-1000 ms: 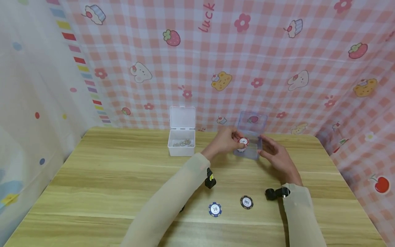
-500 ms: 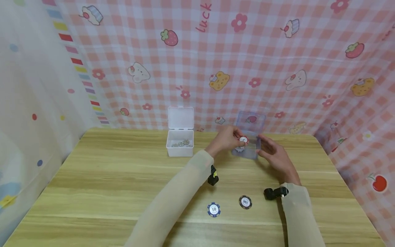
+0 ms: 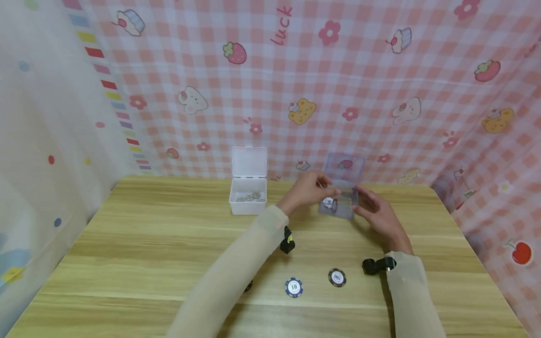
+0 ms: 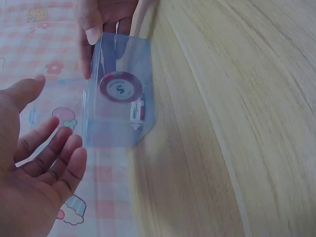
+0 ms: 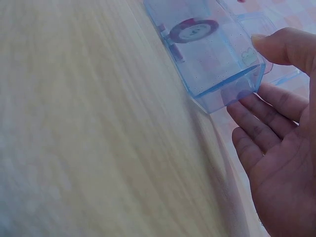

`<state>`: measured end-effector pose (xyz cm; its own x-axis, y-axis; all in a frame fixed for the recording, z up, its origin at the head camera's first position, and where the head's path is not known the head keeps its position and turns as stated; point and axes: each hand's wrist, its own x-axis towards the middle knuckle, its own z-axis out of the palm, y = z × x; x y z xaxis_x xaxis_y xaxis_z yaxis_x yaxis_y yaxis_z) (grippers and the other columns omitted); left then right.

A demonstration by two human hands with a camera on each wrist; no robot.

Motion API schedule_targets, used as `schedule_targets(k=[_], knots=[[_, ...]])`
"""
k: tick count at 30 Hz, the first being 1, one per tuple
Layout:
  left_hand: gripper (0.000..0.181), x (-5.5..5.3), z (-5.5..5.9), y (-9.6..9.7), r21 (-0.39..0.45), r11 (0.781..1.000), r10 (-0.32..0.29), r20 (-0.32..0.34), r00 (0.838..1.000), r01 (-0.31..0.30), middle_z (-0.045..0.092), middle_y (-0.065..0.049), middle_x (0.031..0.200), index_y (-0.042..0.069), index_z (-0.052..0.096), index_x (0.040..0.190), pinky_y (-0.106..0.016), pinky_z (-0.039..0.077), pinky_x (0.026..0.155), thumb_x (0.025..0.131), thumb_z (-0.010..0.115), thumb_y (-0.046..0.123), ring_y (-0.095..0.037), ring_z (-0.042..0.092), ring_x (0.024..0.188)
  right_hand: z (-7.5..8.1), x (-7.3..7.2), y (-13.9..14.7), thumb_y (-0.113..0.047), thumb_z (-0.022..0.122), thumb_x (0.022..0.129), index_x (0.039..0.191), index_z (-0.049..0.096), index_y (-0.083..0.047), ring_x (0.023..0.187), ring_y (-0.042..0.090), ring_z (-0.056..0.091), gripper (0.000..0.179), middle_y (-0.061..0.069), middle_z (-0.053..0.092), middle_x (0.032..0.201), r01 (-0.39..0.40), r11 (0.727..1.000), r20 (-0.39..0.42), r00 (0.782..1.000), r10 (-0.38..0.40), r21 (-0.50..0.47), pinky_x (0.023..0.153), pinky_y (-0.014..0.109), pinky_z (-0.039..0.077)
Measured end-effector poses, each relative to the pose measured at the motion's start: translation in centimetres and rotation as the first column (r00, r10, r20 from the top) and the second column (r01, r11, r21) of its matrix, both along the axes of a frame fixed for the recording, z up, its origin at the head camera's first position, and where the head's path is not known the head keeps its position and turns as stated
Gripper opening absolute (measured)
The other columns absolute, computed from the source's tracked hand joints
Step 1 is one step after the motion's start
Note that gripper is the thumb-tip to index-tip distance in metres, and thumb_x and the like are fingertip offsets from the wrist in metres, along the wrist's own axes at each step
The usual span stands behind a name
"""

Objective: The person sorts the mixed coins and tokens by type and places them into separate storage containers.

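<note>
My left hand [image 3: 310,190] is over the left side of a small clear box [image 3: 347,210] with its lid raised. Its thumb and fingers are spread apart in the left wrist view, with nothing between them. A red-edged poker chip [image 4: 121,87] marked 5 shows inside the box, tilted, through the clear wall. Another chip [image 4: 139,109] is seen nearly edge-on beside it. My right hand [image 3: 380,213] holds the box at its right end, thumb [image 5: 269,44] at the rim and fingers against the outside.
A white open box [image 3: 248,208] with several coins [image 3: 253,195] stands left of the clear one. Nearer me lie a blue chip [image 3: 293,287] marked 10 and a black chip [image 3: 337,277] marked 100. A dark round piece [image 3: 248,286] is partly hidden by my left sleeve.
My left hand has let go of the red 5 chip, which is now down in the clear box. My right hand has stayed at the box's right end.
</note>
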<state>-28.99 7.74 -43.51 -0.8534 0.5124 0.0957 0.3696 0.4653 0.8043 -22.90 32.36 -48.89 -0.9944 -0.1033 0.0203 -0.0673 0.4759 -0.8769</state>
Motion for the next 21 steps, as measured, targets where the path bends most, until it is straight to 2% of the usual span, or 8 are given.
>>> schedule_targets(k=[6, 15, 21], knots=[[0.057, -0.2, 0.1, -0.8, -0.028, 0.999, -0.027, -0.048, 0.998, 0.026, 0.068, -0.013, 0.127, 0.005, 0.066, 0.128, -0.027, 0.056, 0.088, 0.093, 0.073, 0.049, -0.016, 0.062, 0.105, 0.1, 0.2, 0.0, -0.024, 0.064, 0.102, 0.163, 0.028, -0.017, 0.151, 0.036, 0.038, 0.071, 0.014, 0.037, 0.165, -0.013, 1.000, -0.012, 1.000, 0.014, 0.011, 0.123, 0.052, 0.032], [0.070, 0.0, 0.4, -2.3, -0.070, 0.997, -0.030, -0.072, 0.997, 0.025, 0.061, -0.013, 0.143, 0.010, 0.057, 0.144, -0.039, 0.054, 0.103, 0.093, 0.069, 0.056, -0.026, 0.060, 0.124, -0.1, 0.1, 0.2, -0.024, 0.065, 0.102, 0.163, 0.028, -0.018, 0.150, 0.037, 0.038, 0.072, 0.016, 0.038, 0.164, -0.021, 1.000, -0.009, 1.000, 0.021, 0.007, 0.122, 0.044, 0.036], [0.078, 0.8, 0.6, -3.4, -0.098, 0.995, -0.038, -0.082, 0.996, 0.030, 0.055, -0.009, 0.151, 0.014, 0.047, 0.153, -0.045, 0.051, 0.109, 0.093, 0.067, 0.060, -0.026, 0.056, 0.133, -0.1, 0.2, 0.2, -0.026, 0.065, 0.102, 0.163, 0.030, -0.018, 0.150, 0.035, 0.040, 0.071, 0.015, 0.040, 0.163, -0.015, 1.000, -0.012, 1.000, 0.015, 0.001, 0.123, 0.047, 0.034]])
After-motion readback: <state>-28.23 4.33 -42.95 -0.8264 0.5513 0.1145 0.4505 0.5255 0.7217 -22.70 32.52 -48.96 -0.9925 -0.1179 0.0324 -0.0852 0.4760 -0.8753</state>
